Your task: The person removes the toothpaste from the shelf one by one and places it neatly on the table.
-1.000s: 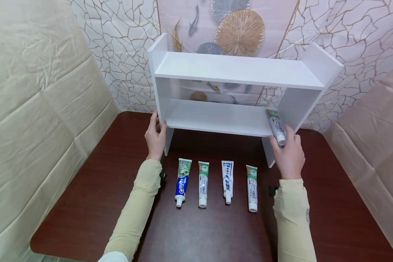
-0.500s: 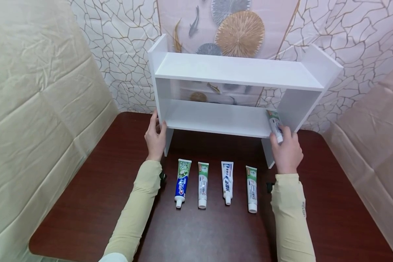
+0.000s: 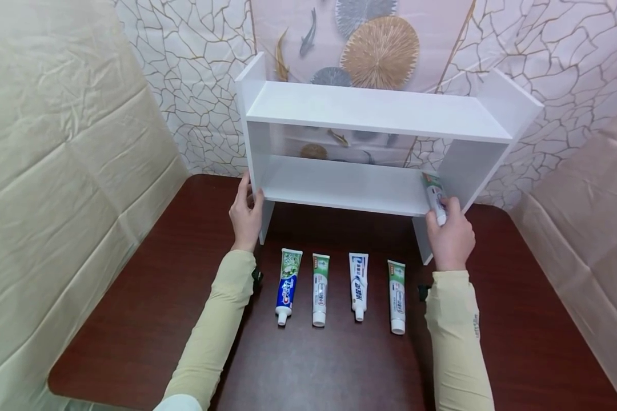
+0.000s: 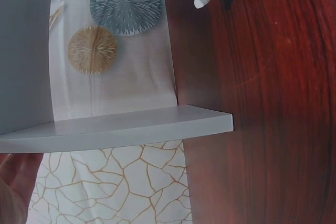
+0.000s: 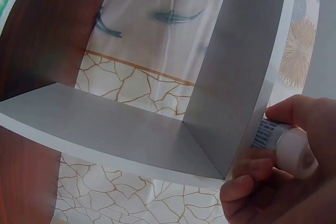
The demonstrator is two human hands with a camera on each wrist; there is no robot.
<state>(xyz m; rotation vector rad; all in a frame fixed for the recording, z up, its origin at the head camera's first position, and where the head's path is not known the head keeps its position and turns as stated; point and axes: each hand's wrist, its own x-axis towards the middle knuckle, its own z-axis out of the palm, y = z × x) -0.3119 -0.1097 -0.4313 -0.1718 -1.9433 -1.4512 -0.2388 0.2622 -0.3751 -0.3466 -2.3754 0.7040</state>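
Observation:
A white two-tier shelf [image 3: 339, 182] stands on the dark red table. At its left side panel is my left hand [image 3: 246, 220], thumb by the front edge and fingers around the outside. My right hand [image 3: 449, 237] pinches a white and green toothpaste tube [image 3: 435, 197] near its cap. That tube lies on the lower board, against the right end, its cap toward me. In the right wrist view the white cap [image 5: 296, 153] shows between thumb and curled fingers; the tube's far part is hidden there. The left wrist view shows only part of my left hand [image 4: 18, 184].
In front of the shelf lie a blue and green toothpaste tube [image 3: 288, 285], a white and green one [image 3: 320, 291], a white and blue one [image 3: 359, 285] and another white and green one [image 3: 397, 297]. Behind the shelf hangs a patterned cloth [image 3: 205, 85].
My right hand has moved slightly forward, sliding the toothpaste tube deeper onto the lower board. The left hand stays at the shelf's left panel.

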